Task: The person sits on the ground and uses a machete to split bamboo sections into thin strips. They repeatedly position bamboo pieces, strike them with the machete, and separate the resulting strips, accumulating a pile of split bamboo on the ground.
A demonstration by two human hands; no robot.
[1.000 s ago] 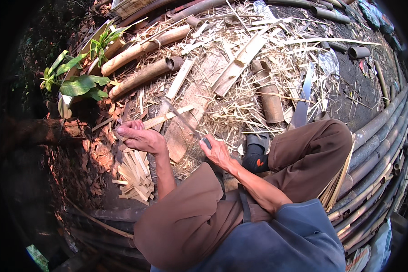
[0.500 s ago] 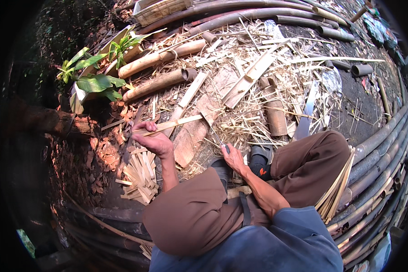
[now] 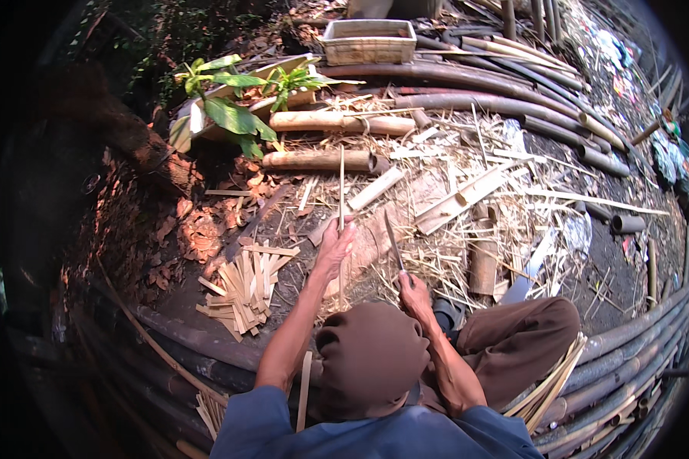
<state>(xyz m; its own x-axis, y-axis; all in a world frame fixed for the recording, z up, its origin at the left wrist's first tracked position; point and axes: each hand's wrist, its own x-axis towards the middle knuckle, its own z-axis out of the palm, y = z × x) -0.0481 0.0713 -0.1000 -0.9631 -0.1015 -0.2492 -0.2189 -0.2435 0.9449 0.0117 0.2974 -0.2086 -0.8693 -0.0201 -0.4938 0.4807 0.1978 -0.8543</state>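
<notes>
The left hand (image 3: 335,248), I saw, was closed around a long, thin, pale bamboo strip (image 3: 342,183) pointing away from the person. The right hand (image 3: 414,294) gripped a narrow, grey-bladed knife (image 3: 393,242), apart from the strip. Far right, crumpled bluish plastic (image 3: 670,158) showed too small to read.

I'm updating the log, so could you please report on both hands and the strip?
Left hand: gripping thin strip. Right hand: holding knife, blade apart from strip. Shavings lie nearby.
</notes>
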